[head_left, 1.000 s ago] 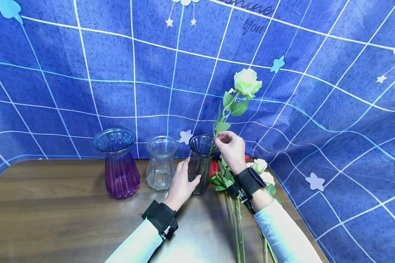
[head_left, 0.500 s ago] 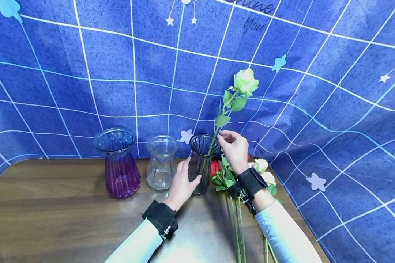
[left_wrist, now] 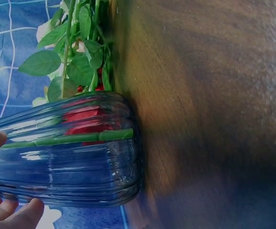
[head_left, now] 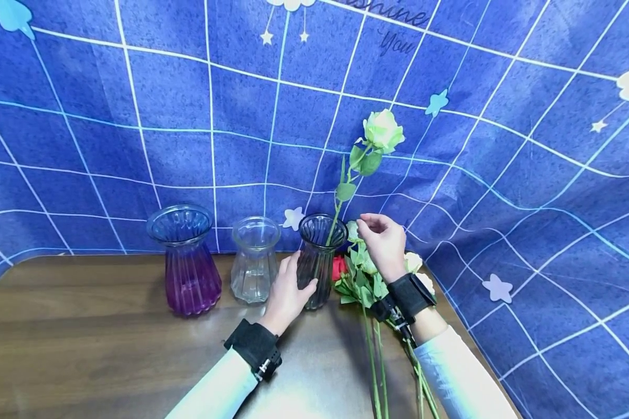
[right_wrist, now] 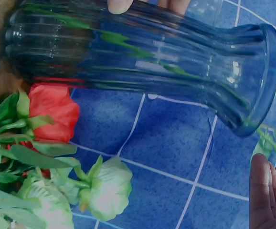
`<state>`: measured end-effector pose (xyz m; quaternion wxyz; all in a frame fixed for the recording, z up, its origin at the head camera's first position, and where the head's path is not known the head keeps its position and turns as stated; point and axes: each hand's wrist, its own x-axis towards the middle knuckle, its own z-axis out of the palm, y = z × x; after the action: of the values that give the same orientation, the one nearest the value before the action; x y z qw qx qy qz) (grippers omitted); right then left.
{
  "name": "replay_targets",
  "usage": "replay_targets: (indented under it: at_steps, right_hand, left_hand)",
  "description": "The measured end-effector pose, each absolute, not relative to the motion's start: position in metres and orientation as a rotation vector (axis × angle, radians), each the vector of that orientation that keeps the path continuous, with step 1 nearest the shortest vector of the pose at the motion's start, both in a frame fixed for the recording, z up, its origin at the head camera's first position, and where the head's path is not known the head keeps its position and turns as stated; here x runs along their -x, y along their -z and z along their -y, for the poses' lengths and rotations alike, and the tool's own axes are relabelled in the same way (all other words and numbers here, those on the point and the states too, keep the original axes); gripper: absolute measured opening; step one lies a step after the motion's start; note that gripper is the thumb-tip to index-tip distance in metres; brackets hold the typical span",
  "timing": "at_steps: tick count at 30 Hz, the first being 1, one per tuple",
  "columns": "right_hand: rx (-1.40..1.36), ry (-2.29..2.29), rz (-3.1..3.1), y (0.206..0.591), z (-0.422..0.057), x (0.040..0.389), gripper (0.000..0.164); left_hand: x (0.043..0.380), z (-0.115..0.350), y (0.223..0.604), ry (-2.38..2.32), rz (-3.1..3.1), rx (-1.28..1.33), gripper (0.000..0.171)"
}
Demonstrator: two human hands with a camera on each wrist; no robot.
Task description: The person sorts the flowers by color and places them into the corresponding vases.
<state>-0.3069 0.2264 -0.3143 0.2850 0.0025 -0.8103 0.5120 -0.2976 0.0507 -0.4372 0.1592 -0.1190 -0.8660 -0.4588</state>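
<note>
Dark glass vase (head_left: 322, 279), upright on the wooden table (head_left: 110, 337), containing one greenish-white rose (head_left: 384, 132); the stem leans right, its cut end near the base. The left hand (head_left: 285, 297) grips the vase between thumb and fingers. The right hand (head_left: 385, 241) — fingers loosely bent, free of the stem — hangs beside the rim. Further left: clear vase (head_left: 254, 273), blue-purple vase (head_left: 191, 276).

Head view: right wristband (head_left: 413, 294) hides part of the lying flowers (head_left: 361, 282); their stems (head_left: 375, 378) run out of frame, near side. Upper backdrop lettering (head_left: 393, 10) cropped, far side. Left wrist view: mouth of dark vase (head_left: 322, 270) and bloom of leaning rose (head_left: 384, 131) out of frame. Right wrist view: left hand (head_left: 285, 295) and right hand (head_left: 387, 244) both cropped; rose's stem end indistinct through glass.
</note>
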Motion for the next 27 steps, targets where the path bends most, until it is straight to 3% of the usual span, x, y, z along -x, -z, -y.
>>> replay_targets:
  at_steps: [8, 27]
  right_hand:
    - [0.037, -1.328, 2.225, 0.325, -0.248, 0.290, 0.020]
    - [0.371, -1.223, 2.510, 0.402, -0.301, 0.249, 0.019]
  left_hand:
    - [0.300, -0.051, 0.440, 1.310, 2.468, 0.346, 0.069]
    - [0.302, -0.051, 0.441, 1.307, 2.473, 0.337, 0.070]
